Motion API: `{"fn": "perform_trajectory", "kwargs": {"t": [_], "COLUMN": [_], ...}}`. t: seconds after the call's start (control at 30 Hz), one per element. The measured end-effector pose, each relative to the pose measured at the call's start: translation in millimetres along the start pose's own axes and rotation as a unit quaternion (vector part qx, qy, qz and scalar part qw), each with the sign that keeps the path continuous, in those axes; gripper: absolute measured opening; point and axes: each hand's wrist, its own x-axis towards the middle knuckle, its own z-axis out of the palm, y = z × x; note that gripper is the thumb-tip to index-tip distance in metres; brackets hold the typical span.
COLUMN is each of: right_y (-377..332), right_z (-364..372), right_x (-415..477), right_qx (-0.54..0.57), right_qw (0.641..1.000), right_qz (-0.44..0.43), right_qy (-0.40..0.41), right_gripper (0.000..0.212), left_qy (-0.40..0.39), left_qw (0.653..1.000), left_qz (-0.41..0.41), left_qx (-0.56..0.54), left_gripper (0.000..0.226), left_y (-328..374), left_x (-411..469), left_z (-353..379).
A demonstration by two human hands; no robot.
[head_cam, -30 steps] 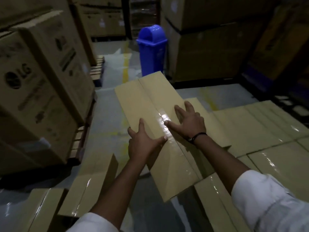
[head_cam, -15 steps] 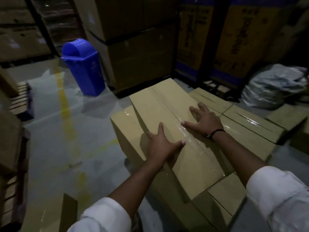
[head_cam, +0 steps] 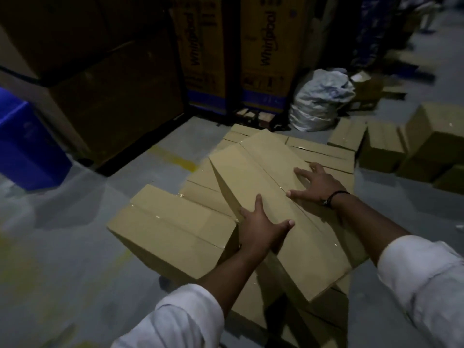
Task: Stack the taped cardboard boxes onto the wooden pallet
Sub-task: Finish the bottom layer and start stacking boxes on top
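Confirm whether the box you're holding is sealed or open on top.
Sealed: the held box has both top flaps lying flat, meeting at a centre seam with glossy tape along it.

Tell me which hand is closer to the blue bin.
Left. The left hand holds the left edge of the box, toward the blue bin; the right hand presses its top, farther right.

Two hands (head_cam: 263, 229) (head_cam: 319, 184); one bin (head_cam: 27, 146); one sack (head_cam: 319, 99); boxes (head_cam: 266, 177) uncounted
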Motion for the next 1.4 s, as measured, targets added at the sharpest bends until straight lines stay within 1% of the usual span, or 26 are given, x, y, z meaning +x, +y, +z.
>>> {"fn": "perform_trajectory", "kwargs": {"t": [0.13,0.3,0.47,0.57,0.67,0.8,0.93,1.03,1.1,1.23,1.4], "right_y": [-1,-2,-14,-27,-44,-78,-125,-169,-194,-231,-251], "right_z": [7,11,12,13,18,33,60,87,105,145,186], "right_x": [13,37,72,100,136,194,252,292,316,352,377], "right_qx": [0.004,-0.018,-0.052,-0.057,-0.065,-0.078,-0.065,-0.059,-0.058,-0.058,-0.05], "right_qw": [1.0,0.999,0.998,0.998,0.996,0.994,0.994,0.993,0.991,0.988,0.987], "right_qz": [0.021,0.03,0.016,-0.002,-0.02,-0.036,-0.027,-0.033,-0.04,-0.051,-0.058], "right_qy": [0.007,0.0,-0.025,-0.037,-0.054,-0.069,-0.086,-0.092,-0.113,-0.133,-0.142], "right_gripper": [0.104,0.103,0.104,0.104,0.102,0.101,0.103,0.1,0.1,0.104,0.102], "left_qy": [-0.015,-0.023,0.005,0.02,0.032,0.046,0.054,0.048,0.047,0.044,0.045], "left_qw": [1.0,0.999,0.999,0.998,0.996,0.993,0.989,0.984,0.98,0.976,0.964], "left_qz": [0.014,0.021,-0.001,-0.024,-0.027,-0.056,-0.082,-0.117,-0.144,-0.167,-0.218], "left_qx": [-0.013,-0.03,-0.046,-0.055,-0.078,-0.096,-0.108,-0.124,-0.126,-0.136,-0.147], "left_gripper": [0.119,0.111,0.113,0.111,0.113,0.115,0.113,0.11,0.111,0.11,0.112], "left_y": [-7,-4,-3,-2,-9,-29,-61,-82,-98,-137,-164], "left_x": [18,38,66,87,118,172,226,255,271,303,333], "left_z": [4,4,6,2,-3,-14,-32,-50,-59,-65,-64]}}
